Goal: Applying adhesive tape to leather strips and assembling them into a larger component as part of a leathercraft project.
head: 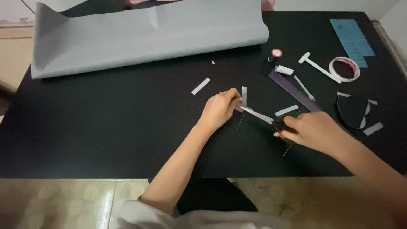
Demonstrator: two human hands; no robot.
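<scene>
My right hand [313, 130] grips the dark handles of a pair of scissors [259, 115], whose silver blades point left toward my left hand. My left hand [219, 109] pinches a small grey strip [243, 96] right at the blade tips, over a black table [106, 127]. Thin dark offcuts lie beneath the scissors.
A large grey felt sheet [144, 34] lies folded at the back left. Loose grey strips [200, 86] dot the middle. At the right lie a dark ruler [294, 91], a thread spool [275, 54], a white seam tool [319, 68], a tape roll [344, 70], a blue card [352, 40] and a black cut shape [352, 111].
</scene>
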